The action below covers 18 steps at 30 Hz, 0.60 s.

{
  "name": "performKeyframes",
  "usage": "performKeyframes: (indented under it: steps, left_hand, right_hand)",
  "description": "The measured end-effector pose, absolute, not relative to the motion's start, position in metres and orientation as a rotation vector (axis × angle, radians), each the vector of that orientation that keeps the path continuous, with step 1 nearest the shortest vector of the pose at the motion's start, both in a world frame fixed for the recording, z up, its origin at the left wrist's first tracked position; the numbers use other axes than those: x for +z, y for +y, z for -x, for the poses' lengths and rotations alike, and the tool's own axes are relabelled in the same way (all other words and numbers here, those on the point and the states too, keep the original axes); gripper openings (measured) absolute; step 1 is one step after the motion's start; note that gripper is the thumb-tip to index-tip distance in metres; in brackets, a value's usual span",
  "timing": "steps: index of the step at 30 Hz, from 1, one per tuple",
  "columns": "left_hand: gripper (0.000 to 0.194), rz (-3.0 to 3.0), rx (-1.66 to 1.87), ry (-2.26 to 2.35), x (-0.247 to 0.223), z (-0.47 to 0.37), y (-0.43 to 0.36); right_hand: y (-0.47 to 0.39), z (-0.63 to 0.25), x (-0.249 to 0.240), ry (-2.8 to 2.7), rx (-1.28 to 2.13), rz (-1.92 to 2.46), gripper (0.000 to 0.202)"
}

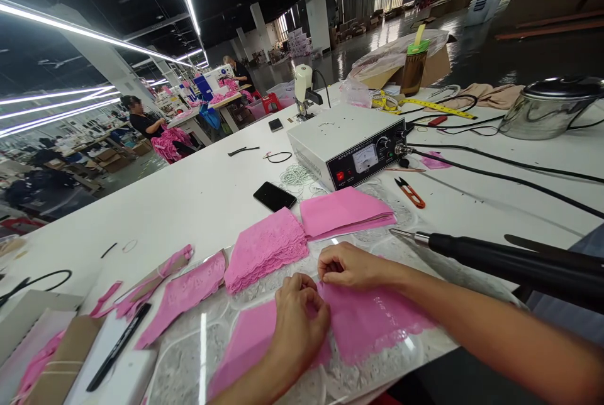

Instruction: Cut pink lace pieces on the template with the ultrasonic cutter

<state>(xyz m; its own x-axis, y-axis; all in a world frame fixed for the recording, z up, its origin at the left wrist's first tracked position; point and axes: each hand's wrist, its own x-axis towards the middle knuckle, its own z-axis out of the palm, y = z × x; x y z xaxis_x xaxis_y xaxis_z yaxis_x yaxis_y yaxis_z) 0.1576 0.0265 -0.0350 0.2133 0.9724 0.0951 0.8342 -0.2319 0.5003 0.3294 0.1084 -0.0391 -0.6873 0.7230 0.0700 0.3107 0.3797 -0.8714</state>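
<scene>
Two flat pink fabric pieces lie side by side on the clear-covered work surface in front of me. My left hand point(302, 314) is over the inner edge of the left piece point(250, 332), thumb and fingers pinched together. Beside it, my right hand point(349, 265) pinches the upper left corner of the right fabric piece point(368, 320), which has a scalloped lace edge. Just beyond the hands are a stack of pink lace pieces point(267, 248) and a stack of plain pink fabric point(346, 211). A black pen-shaped tool with a metal tip point(462, 251) reaches in from the right.
A control box with a meter point(349, 141) stands behind the stacks, near a phone point(274, 196) and orange thread snips point(409, 192). Cables cross the right side by a glass pot point(550, 109). Pink strips point(184, 292) and a black marker point(117, 348) lie left.
</scene>
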Motion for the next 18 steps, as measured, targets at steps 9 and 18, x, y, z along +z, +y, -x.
performKeyframes:
  steps: [9, 18]
  left_hand:
    - [0.016, -2.451, 0.623, 1.505, -0.03, -0.14, 0.023]
    - [0.03, -3.039, 0.514, 0.932, -0.044, -0.128, 0.026]
  right_hand:
    - [0.105, -0.333, -0.019, -2.145, 1.139, 0.93, 0.025]
    - [0.051, -0.395, 0.025, -2.005, 0.818, 1.133, 0.019]
